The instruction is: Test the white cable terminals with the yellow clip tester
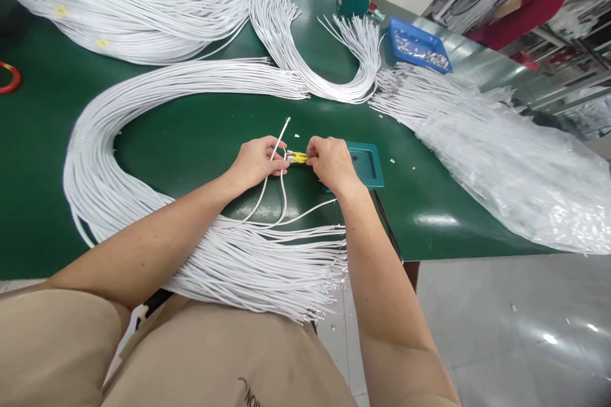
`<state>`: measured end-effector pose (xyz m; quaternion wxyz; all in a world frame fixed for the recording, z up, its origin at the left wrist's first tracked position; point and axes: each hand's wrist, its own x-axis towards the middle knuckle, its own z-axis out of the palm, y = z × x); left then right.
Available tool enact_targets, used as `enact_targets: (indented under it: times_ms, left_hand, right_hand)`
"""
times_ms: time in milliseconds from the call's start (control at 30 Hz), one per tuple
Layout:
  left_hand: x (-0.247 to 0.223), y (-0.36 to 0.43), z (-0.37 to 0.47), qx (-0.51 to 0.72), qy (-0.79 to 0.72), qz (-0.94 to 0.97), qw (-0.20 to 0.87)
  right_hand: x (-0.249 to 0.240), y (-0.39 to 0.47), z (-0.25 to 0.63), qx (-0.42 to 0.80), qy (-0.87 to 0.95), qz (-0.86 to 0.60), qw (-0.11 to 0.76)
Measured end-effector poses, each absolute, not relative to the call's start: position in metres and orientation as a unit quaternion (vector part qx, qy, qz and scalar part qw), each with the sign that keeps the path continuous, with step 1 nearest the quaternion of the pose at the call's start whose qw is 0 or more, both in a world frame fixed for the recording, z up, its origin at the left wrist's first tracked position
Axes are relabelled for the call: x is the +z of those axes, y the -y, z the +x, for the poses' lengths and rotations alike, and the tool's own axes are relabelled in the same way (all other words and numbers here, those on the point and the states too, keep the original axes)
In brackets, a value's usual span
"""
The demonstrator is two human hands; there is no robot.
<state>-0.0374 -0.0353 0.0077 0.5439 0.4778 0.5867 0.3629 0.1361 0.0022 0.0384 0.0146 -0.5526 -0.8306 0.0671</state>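
My left hand [260, 162] is closed around white wires [283, 194], pinched near their ends. One wire end sticks up above the fingers. Facing it, my right hand [331, 162] grips a small yellow tool [300, 157] with a metal end, which meets the wire at my left fingertips. The tool's exact kind is too small to make out. Both wires run down to a large curved bundle of white wires [90, 140] that loops around my left side, its loose ends lying below my forearms.
Behind my right hand lies a green tray [375, 165]. More white wire bundles [143, 19] lie along the back, near a blue bin [420, 48] of small metal parts. A plastic-wrapped bundle [515, 165] covers the right side. Orange-handled scissors [12, 78] show at far left. A person in red [520, 16] is beyond.
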Motion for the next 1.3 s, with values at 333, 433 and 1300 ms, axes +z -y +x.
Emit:
enact_targets:
  times_ms: [333,433,1300]
  left_hand:
    - [-0.009,0.033,-0.039,0.328,-0.591,0.569,0.469]
    - [-0.007,0.034,-0.038,0.327,-0.587,0.568,0.474]
    - [0.016,0.037,-0.049,0.38,-0.508,0.48,0.606]
  right_hand:
    - [0.034,-0.005,0.139,0.065,0.833,-0.549,0.031]
    - [0.035,-0.004,0.14,0.07,0.829,-0.555,0.023]
    - [0.033,0.129,0.095,0.069,0.921,-0.384,0.003]
